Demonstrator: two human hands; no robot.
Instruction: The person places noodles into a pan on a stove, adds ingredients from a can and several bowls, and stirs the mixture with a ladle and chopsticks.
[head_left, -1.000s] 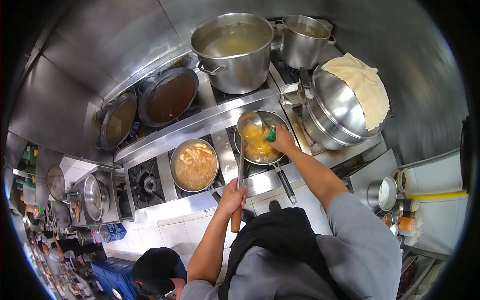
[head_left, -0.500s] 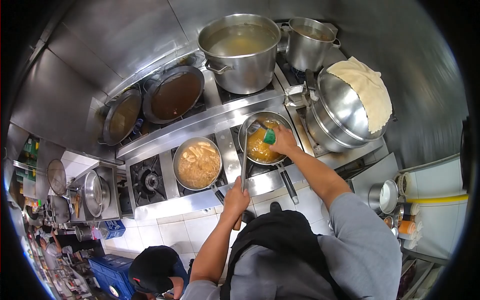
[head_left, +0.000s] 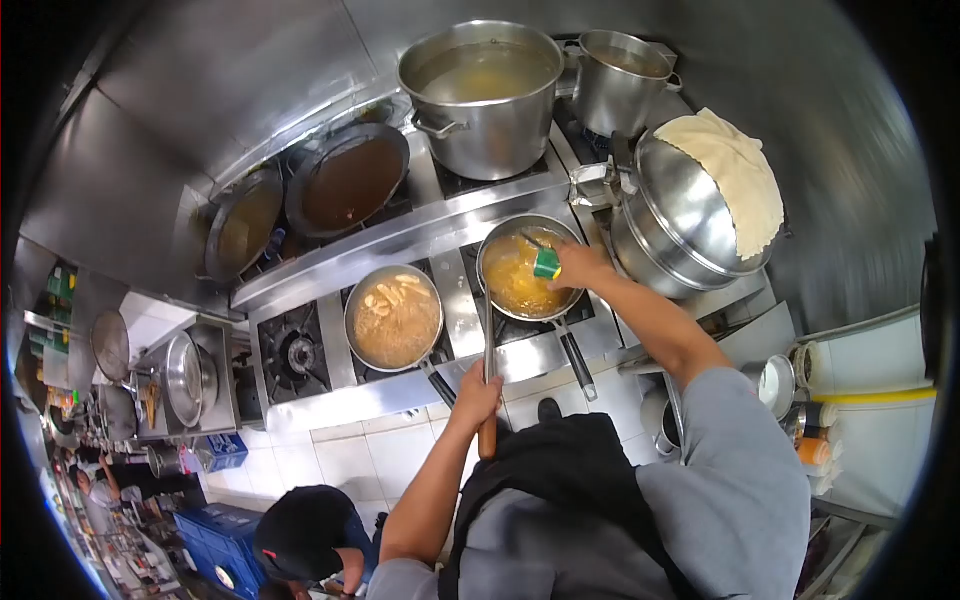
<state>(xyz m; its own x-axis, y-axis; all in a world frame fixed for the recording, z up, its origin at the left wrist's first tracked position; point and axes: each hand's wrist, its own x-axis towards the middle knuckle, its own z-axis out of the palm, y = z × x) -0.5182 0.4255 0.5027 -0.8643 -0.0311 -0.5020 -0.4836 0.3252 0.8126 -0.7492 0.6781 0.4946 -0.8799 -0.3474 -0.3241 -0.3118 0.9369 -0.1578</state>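
Observation:
My left hand [head_left: 477,395] is closed around the wooden handle [head_left: 488,437] of a long metal-shafted utensil, which points at the right frying pan [head_left: 484,252]. Its head is hard to make out in the yellow, bubbling liquid [head_left: 515,285]. Over this pan my right hand [head_left: 578,266] is closed on a small green-and-yellow object [head_left: 547,263], whose kind I cannot make out. Left of it, a second frying pan [head_left: 438,335] contains cloudy brown liquid with pale, stick-shaped pieces [head_left: 395,292] near the far side.
Behind stand a large stockpot [head_left: 490,140], a smaller pot [head_left: 615,100] and two dark woks [head_left: 400,160]. At the right is a lidded steel pot [head_left: 660,245] with a beige cloth [head_left: 735,170] on it. A person in a black cap [head_left: 305,535] is bent low at the left.
My right hand has moved slightly up and right with the green-and-yellow object. The utensil's metal head, clearly visible before, is now mostly lost from sight; its wooden handle shows more below my left hand.

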